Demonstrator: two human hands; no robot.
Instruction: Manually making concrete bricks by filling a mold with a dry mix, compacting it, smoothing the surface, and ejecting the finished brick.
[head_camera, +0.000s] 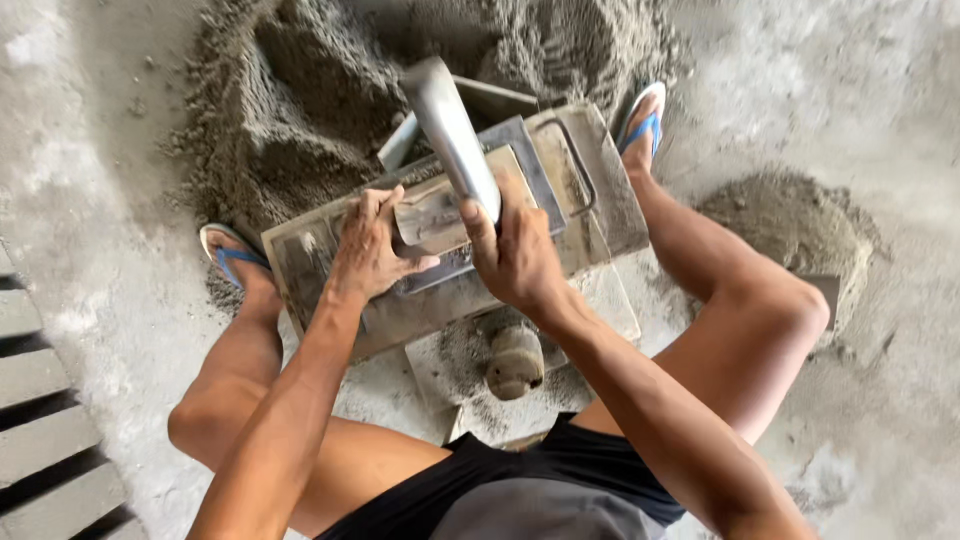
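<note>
- Fingers (478, 228) of the right hand (515, 262) are clenched around the lower end of a grey metal tamper handle (452, 135), thumb side up; the handle rises tilted away from the person toward the sand pile (300, 90)
- Left hand (368, 250) lies with fingers spread and flat, pressing on the metal plate (432, 215) that sits in the top of the mould; it grasps nothing
- Block mould (400, 310), a grey rectangular steel box crusted with cement, rests on the floor between the person's knees, with a wire handle (575, 165) at its far end
- Judged from the grip, the step in hand is pressing the plate into the mould; to do it well, keep the plate level under the flat palm, drive the handle straight down rather than along its tilt, and keep the spread fingers clear of the plate edge
- A rounded cement-caked lump (515, 360) lies on the slab just in front of the mould, near the person's lap
- Blue sandals (232, 255) are planted either side of the mould; a smaller mound of mix (800, 225) lies to the right, well apart
- Slatted concrete pieces (40, 400) show at the left edge
</note>
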